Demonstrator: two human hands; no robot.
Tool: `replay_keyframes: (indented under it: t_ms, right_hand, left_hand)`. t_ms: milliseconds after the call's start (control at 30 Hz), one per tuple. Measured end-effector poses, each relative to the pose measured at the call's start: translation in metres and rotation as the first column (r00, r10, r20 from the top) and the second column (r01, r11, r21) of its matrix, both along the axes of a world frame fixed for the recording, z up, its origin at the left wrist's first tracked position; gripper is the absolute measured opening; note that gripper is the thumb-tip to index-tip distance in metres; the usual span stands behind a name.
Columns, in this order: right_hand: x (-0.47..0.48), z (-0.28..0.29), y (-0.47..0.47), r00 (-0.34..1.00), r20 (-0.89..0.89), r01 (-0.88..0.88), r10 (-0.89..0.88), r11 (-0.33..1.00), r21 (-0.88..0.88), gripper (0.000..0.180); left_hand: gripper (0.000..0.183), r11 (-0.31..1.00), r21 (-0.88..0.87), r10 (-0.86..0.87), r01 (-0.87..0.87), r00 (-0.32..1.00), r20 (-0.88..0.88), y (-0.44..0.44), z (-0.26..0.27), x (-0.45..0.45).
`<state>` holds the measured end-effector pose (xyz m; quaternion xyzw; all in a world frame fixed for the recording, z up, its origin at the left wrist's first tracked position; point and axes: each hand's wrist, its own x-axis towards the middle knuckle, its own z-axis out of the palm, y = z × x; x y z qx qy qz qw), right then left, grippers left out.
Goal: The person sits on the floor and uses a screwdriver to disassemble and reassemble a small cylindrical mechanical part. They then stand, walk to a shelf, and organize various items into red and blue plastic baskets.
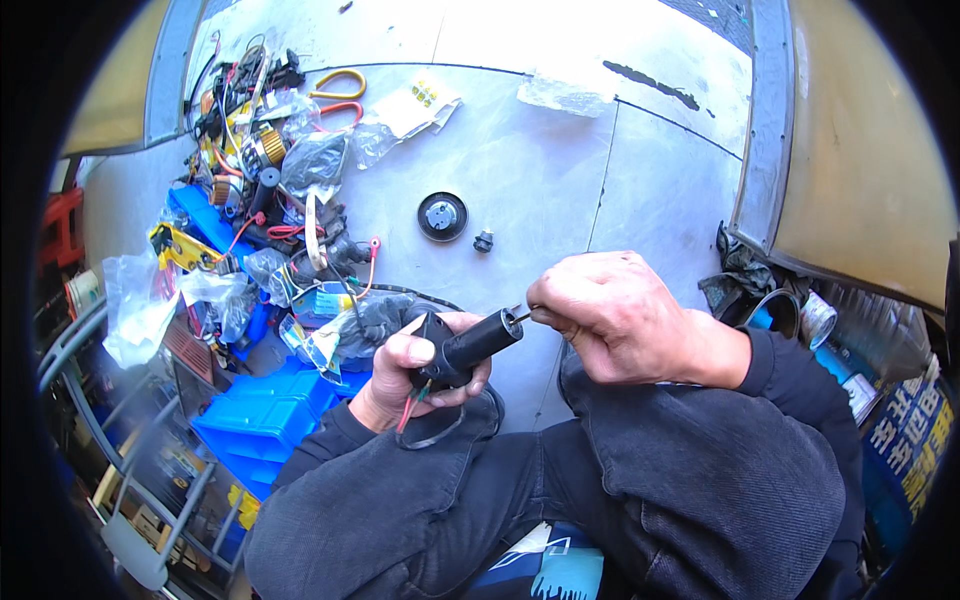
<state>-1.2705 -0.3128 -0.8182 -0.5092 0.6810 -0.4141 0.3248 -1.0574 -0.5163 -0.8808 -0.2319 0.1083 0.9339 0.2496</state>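
My left hand [401, 367] grips a black cylindrical device [484, 343] with a square flange, which looks like a small motor or pump. Red and dark wires [409, 420] hang from its lower side. The cylinder tilts up to the right. At its upper end, my right hand [619, 319] pinches a thin metal rod [523, 318], whose tip meets the end face; its other end is hidden by the fingers. Beyond my hands, a round black cap-like part [442, 217] and a small dark fitting [484, 241] lie on the floor.
A heap of cables, bagged parts and hoses [277, 180] spreads at the left. Below it sits a blue plastic bin [262, 420], near a metal tube frame [112, 450]. Clear plastic packaging [566, 94] lies farther off. Cans [817, 319] and dark cloth [739, 270] stand or lie at the right.
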Motion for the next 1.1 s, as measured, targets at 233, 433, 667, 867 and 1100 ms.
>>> replay_keyframes:
  t_ms: [233,433,667,867,1100]
  right_hand:
    - [-0.026,0.015,-0.012,0.982,0.09,-0.163,0.164,0.986,-0.02,0.024]
    - [-0.017,0.023,-0.004,0.959,0.255,-0.138,0.126,0.99,0.029,0.037]
    - [-0.009,0.022,-0.006,0.827,0.483,-0.057,-0.288,0.811,0.582,0.025]
    - [-0.011,0.013,-0.006,0.47,0.697,-0.288,-0.542,0.651,0.702,0.039]
    - [0.0,0.011,-0.002,0.869,0.484,-0.199,-0.105,0.821,0.535,0.033]
  left_hand:
    - [0.081,0.925,-0.358,-0.195,0.131,0.969,-0.15,0.0,0.007,-0.009]
    - [0.058,0.532,-0.847,-0.499,0.001,0.809,-0.312,-0.011,0.012,-0.022]
    - [0.047,0.122,-0.966,-0.472,-0.228,0.843,-0.259,0.001,0.007,-0.023]
    - [0.046,0.498,-0.858,-0.403,0.124,0.909,-0.102,0.003,0.005,-0.013]
    - [0.054,0.613,-0.757,-0.448,0.226,0.889,-0.098,0.0,0.0,-0.007]
